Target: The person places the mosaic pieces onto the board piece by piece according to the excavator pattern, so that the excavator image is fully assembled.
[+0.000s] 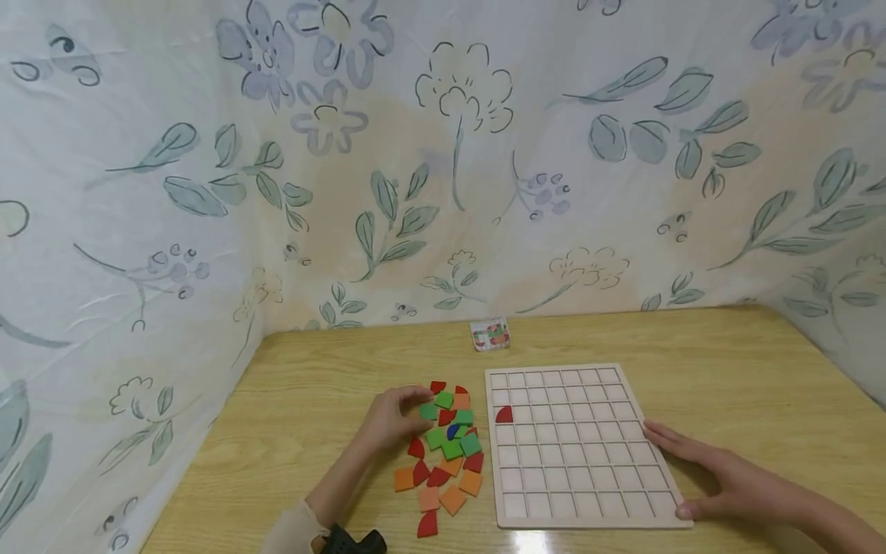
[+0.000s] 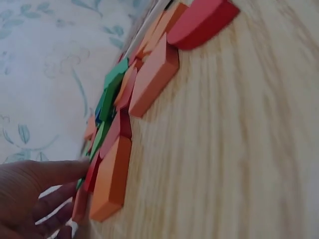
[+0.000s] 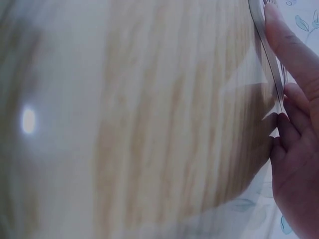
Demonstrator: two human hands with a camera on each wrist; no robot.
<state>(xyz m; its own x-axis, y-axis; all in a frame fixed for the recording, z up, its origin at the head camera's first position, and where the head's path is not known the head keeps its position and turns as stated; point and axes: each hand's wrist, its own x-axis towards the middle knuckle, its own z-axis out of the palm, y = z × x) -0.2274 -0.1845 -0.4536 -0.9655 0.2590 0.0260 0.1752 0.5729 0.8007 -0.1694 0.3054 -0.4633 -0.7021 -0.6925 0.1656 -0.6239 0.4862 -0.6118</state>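
My left hand (image 1: 393, 418) is at the left side of a loose pile of flat tiles, green squares (image 1: 452, 449), orange squares (image 1: 453, 500) and red quarter-round pieces (image 1: 428, 524). Its thumb and forefinger are spread apart beside a green tile (image 1: 428, 412); no tile shows gripped between them. In the left wrist view the fingertips reach the far end of the pile, partly behind an orange tile (image 2: 112, 179). My right hand (image 1: 716, 469) touches the right edge of a pale gridded board (image 1: 588, 528), fingers extended, thumb at the near corner. One red quarter-round piece (image 1: 504, 415) lies in a cell at the board's left.
A small card (image 1: 490, 334) with a coloured pattern lies behind the board on the wooden table (image 1: 332, 354). A flower-printed cloth (image 1: 388, 154) hangs along the back and sides. One small blue piece (image 1: 453, 432) sits among the green tiles.
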